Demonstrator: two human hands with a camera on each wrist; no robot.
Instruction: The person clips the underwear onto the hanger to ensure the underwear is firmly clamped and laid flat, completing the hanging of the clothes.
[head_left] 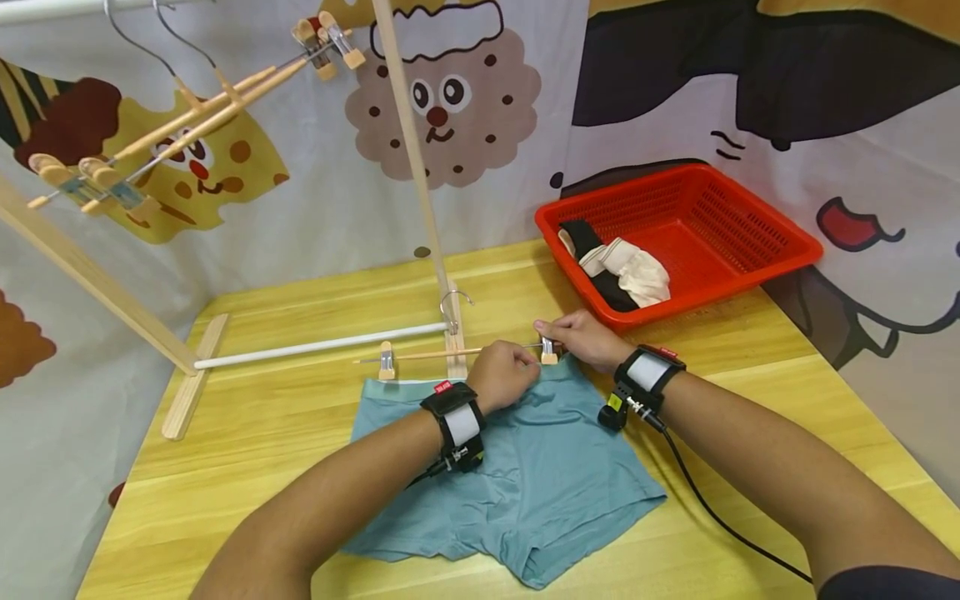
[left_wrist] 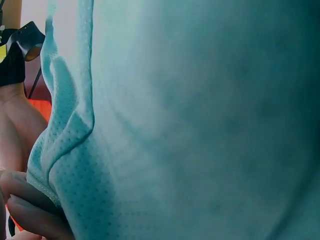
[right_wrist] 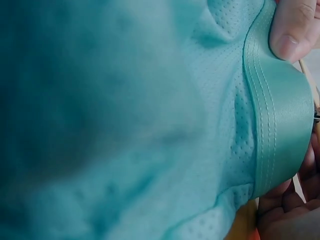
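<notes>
Teal boxer briefs (head_left: 555,467) lie spread on the table, waistband toward the back. My left hand (head_left: 504,375) pinches the waistband (right_wrist: 287,115), its thumb on the fabric in the right wrist view. Beside it, my right hand (head_left: 588,337) grips the right clip (head_left: 549,350) of a wooden hanger (head_left: 427,355) at the waistband's right end. The left clip (head_left: 386,362) stands at the waistband's left part. The hanger's metal hook (head_left: 453,307) points away from me. Teal cloth fills most of both wrist views.
A red basket (head_left: 720,287) at the back right holds black and cream garments (head_left: 637,271). At left stands a wooden rack (head_left: 416,150) with a white lower bar (head_left: 322,346); two clip hangers (head_left: 217,108) hang from its top rail. A cable (head_left: 720,517) trails from my right wrist.
</notes>
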